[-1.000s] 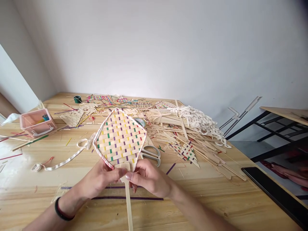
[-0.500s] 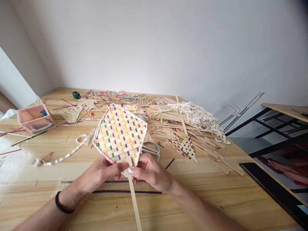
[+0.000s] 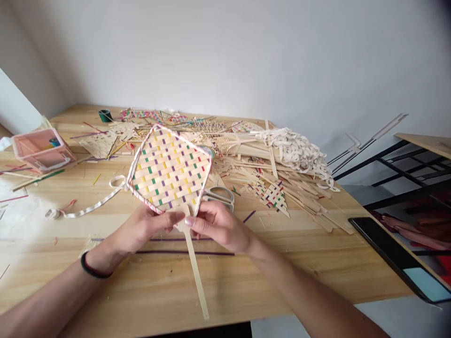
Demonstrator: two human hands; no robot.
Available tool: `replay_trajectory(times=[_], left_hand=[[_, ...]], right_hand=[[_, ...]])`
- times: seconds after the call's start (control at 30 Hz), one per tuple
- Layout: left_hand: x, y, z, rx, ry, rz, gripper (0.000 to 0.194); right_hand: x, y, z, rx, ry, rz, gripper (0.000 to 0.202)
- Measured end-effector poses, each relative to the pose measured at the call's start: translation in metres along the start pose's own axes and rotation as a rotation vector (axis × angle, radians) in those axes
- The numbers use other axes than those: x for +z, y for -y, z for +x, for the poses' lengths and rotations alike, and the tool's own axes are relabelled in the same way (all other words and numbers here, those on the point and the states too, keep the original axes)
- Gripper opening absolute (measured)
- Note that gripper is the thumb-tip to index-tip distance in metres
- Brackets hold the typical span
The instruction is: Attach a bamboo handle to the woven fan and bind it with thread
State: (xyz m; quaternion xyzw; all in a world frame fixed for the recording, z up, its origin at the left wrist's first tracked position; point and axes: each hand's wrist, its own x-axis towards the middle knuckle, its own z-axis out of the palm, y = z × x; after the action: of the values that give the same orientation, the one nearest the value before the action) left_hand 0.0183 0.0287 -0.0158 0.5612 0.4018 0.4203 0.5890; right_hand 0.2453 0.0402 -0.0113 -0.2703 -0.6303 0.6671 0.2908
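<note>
Left hand (image 3: 141, 227) and right hand (image 3: 223, 230) close on the lower corner of a woven panel (image 3: 172, 171), thumbs in front, fingertips largely behind. Between the thumbs lies the broad head of a flat pale handle (image 3: 195, 277), its narrow shank slanting down toward the near edge of the table (image 3: 282, 281). The panel is held raised above the tabletop, beside the scissors (image 3: 232, 202); white tape (image 3: 95, 209) trails from its left side. Judged by its thin strips, the panel is probably light and springy, bending under pressure at mid-weave yet firmer along its bound edge (image 3: 183, 139). The handle seems stiffer, though its slim shank might snap if twisted. The soundest hold is at the overlap, each thumb pressing the layers flat against the fingers; smooth strips could slip under a loose pinch. Whether the head is fastened cannot be told, since the thumbs partly cover it.
</note>
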Motion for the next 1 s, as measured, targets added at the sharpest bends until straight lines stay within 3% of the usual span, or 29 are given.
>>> replay_trajectory(times=[0.27, 0.4, 0.5, 0.53, 0.6, 0.67, 0.73, 0.83, 0.87, 0.9, 0.93, 1.0], left_hand=[[0.008, -0.008, 0.003, 0.035, 0.025, -0.033, 0.026], [0.003, -0.007, 0.011, 0.093, -0.105, -0.094, 0.022], [-0.002, -0.005, 0.016, 0.115, -0.170, -0.141, 0.021], [-0.002, -0.005, 0.018, 0.113, -0.178, -0.149, 0.021], [-0.003, -0.005, 0.019, 0.111, -0.186, -0.161, 0.023], [-0.001, -0.005, 0.019, 0.109, -0.183, -0.168, 0.023], [0.000, -0.005, 0.019, 0.108, -0.170, -0.169, 0.024], [0.000, -0.005, 0.018, 0.115, -0.156, -0.163, 0.025], [-0.001, -0.006, 0.018, 0.117, -0.152, -0.157, 0.025], [-0.001, -0.006, 0.017, 0.119, -0.148, -0.150, 0.025], [-0.002, -0.007, 0.016, 0.118, -0.142, -0.141, 0.026], [-0.003, -0.008, 0.014, 0.120, -0.130, -0.128, 0.027]], right_hand=[[0.002, 0.002, -0.002, 0.032, -0.018, -0.035, 0.044], [-0.012, 0.021, -0.003, -0.059, -0.181, -0.480, 0.040], [-0.015, 0.054, -0.025, -0.247, -0.310, -0.707, 0.020], [-0.010, 0.063, -0.038, -0.274, -0.306, -0.702, 0.015], [0.016, 0.068, -0.065, -0.238, -0.119, -0.568, 0.014], [0.059, 0.048, -0.088, -0.083, 0.349, -0.400, 0.024], [0.109, 0.006, -0.099, 0.019, 0.494, -0.405, 0.020], [0.171, -0.068, -0.096, 0.175, 0.525, -0.485, 0.008], [0.183, -0.088, -0.092, 0.327, 0.341, -0.611, 0.008], [0.190, -0.102, -0.087, 0.390, 0.215, -0.706, 0.020], [0.194, -0.110, -0.083, 0.379, 0.173, -0.733, 0.028], [0.191, -0.107, -0.076, 0.227, 0.226, -0.670, 0.019]])
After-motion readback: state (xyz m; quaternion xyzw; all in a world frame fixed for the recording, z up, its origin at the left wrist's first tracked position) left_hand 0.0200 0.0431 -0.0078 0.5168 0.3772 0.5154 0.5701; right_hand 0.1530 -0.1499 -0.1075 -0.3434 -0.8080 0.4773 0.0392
